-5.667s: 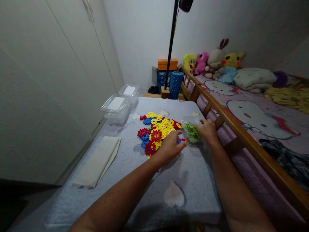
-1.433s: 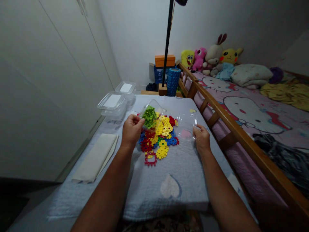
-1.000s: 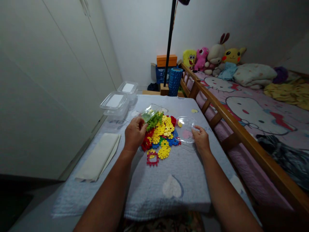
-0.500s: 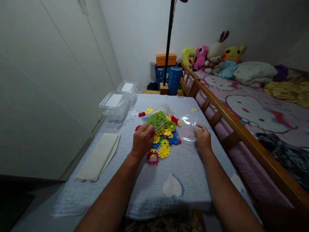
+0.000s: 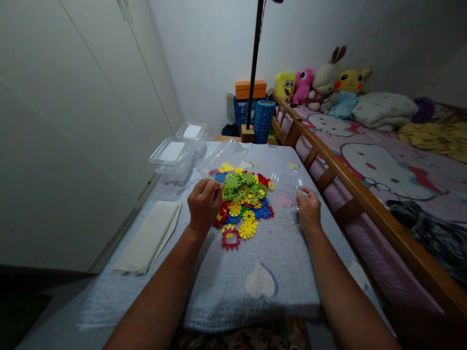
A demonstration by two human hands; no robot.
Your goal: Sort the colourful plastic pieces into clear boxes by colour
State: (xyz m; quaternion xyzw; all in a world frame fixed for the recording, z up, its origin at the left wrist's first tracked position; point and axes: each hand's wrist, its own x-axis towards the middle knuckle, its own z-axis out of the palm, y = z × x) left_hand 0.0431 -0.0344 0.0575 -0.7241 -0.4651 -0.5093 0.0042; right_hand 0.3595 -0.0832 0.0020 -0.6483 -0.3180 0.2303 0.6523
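My left hand is closed on a clear plastic container, tilted up behind the pile; its outline is faint. Beside the hand lies a heap of plastic building pieces. Light green pieces sit on top, over yellow discs, blue pieces and red ones. A red square frame piece lies at the near side of the heap. My right hand grips the right edge of a clear plastic lid, held just right of the heap.
Two lidded clear boxes with white labels stand at the table's far left. A folded cream cloth lies on the left. The wooden bed rail runs along the right side. A black pole rises behind the table.
My left hand has moved left, and the container has swung left and away from over the heap. The green pieces now lie uncovered on top. My right hand and the lid have barely shifted.
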